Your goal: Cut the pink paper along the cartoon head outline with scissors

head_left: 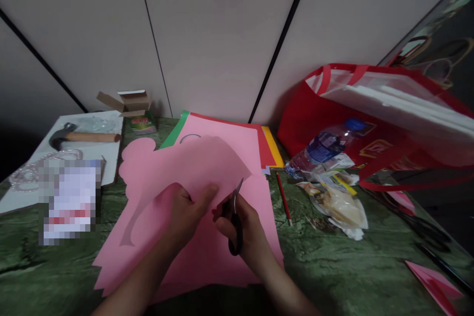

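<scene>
A sheet of pink paper (185, 160) with a scalloped, rounded edge at its left is raised over a stack of pink paper (222, 266). My left hand (188, 210) grips this sheet, thumb on top and pointing right; its other fingers are mostly hidden. In my right hand (246, 224) is a pair of scissors (236, 222) with black handles. Their blades point up and away, close to the sheet's right part. Whether the blades touch the paper I cannot tell. Below both hands lies the pink stack, its edges uneven.
Green, red and yellow sheets (272, 145) lie behind. Right of the stack are a red pencil (284, 197), a water bottle (326, 145), wrappers (340, 202) and a red bag (299, 113). At left, a hammer (92, 137) lies on a white board near a small open box (140, 118).
</scene>
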Tool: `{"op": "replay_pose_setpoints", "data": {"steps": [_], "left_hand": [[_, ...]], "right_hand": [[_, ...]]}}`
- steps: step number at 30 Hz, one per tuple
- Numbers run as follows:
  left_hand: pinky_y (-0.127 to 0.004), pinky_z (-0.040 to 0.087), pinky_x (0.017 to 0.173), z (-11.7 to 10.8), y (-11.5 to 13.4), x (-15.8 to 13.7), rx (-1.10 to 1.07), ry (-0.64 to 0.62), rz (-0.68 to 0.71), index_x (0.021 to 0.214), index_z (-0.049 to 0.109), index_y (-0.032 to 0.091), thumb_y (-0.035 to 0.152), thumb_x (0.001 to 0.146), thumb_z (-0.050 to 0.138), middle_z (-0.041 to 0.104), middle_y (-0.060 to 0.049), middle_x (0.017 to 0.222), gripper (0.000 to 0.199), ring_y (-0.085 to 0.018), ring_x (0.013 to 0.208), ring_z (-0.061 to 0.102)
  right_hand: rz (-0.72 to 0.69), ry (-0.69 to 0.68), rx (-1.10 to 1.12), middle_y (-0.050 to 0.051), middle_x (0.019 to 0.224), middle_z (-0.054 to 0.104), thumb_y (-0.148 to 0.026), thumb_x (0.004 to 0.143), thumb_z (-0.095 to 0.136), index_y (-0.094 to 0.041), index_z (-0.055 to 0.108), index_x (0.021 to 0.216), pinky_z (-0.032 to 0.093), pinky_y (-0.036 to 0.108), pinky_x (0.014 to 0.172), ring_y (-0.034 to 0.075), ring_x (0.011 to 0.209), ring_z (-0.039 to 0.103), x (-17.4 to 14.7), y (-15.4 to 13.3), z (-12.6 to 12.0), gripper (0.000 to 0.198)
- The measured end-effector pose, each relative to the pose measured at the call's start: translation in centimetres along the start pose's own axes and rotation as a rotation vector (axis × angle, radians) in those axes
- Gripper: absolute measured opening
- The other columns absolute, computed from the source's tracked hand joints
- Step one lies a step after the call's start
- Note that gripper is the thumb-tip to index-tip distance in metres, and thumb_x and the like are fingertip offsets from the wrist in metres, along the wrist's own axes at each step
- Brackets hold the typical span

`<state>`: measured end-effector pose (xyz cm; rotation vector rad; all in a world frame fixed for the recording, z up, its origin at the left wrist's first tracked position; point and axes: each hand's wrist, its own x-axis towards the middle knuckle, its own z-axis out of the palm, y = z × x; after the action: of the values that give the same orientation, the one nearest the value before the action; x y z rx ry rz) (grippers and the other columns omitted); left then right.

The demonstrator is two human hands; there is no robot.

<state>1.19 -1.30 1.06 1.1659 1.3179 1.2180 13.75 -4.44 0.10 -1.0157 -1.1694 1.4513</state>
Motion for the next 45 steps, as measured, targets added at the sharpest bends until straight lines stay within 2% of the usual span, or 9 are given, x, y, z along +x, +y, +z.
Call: {"op": "replay_pose_setpoints", "data": {"steps": [6,10,16,25,33,39,45], "left_hand": [[-0.024,0.047,0.046,0.2,0.3,-0.3,-0.017,-0.075,0.031,0.048,0.060,0.017,0.036,0.074,0.061,0.059,-0.001,0.044,0.032,-0.015,0.045,0.059],[-0.023,0.048,0.047,0.2,0.1,-0.4,0.001,-0.058,0.038,0.045,0.058,0.017,0.036,0.074,0.061,0.059,-0.001,0.043,0.034,-0.015,0.046,0.059],[-0.024,0.048,0.046,0.2,-0.2,-0.5,0.067,0.012,0.020,0.053,0.063,0.017,0.036,0.070,0.064,0.062,-0.002,0.049,0.026,-0.016,0.049,0.060],[-0.026,0.048,0.045,0.3,-0.1,-0.6,0.049,-0.026,0.013,0.047,0.060,0.018,0.039,0.072,0.062,0.055,-0.001,0.037,0.032,-0.017,0.044,0.058],[-0.024,0.050,0.051,0.2,-0.3,-0.7,0.031,-0.047,0.007,0.064,0.067,0.015,0.035,0.072,0.065,0.069,-0.004,0.060,0.021,-0.018,0.057,0.064],[-0.025,0.051,0.055,0.2,-0.4,-0.6,0.028,-0.035,-0.001,0.069,0.068,0.015,0.035,0.071,0.066,0.071,-0.005,0.065,0.020,-0.021,0.065,0.067],[-0.026,0.052,0.054,0.3,-0.4,-0.6,0.054,-0.046,0.015,0.066,0.068,0.015,0.036,0.072,0.064,0.069,-0.005,0.061,0.022,-0.021,0.062,0.066]], "right_hand": [[-0.023,0.008,-0.030,-0.001,0.070,0.052,-0.044,0.069,0.070,-0.019,0.052,0.078,0.037,0.025,0.054,0.012,0.060,0.045,0.0,-0.6,0.1,0.032],[-0.036,0.032,-0.037,-0.003,0.066,0.049,-0.047,0.069,0.068,-0.019,0.051,0.077,0.036,0.025,0.052,0.012,0.057,0.043,-0.1,-0.4,0.3,0.033],[-0.041,0.099,-0.076,0.000,0.069,0.053,-0.047,0.073,0.064,-0.020,0.050,0.076,0.038,0.027,0.055,0.015,0.061,0.048,-0.4,0.1,0.7,0.031],[-0.033,0.124,-0.005,-0.001,0.064,0.053,-0.044,0.071,0.067,-0.021,0.048,0.074,0.040,0.029,0.056,0.016,0.061,0.052,-0.5,0.6,0.8,0.030],[-0.127,0.153,-0.046,-0.001,0.070,0.052,-0.048,0.070,0.067,-0.021,0.047,0.084,0.042,0.027,0.056,0.015,0.062,0.048,-0.3,-0.1,0.6,0.036],[-0.097,0.164,-0.079,-0.004,0.066,0.046,-0.048,0.071,0.066,-0.021,0.046,0.080,0.039,0.025,0.051,0.013,0.058,0.044,-0.3,-0.2,0.6,0.034],[-0.072,0.188,-0.093,-0.004,0.064,0.047,-0.045,0.074,0.064,-0.021,0.047,0.078,0.037,0.024,0.050,0.012,0.056,0.043,-0.4,-0.1,0.6,0.030]]}}
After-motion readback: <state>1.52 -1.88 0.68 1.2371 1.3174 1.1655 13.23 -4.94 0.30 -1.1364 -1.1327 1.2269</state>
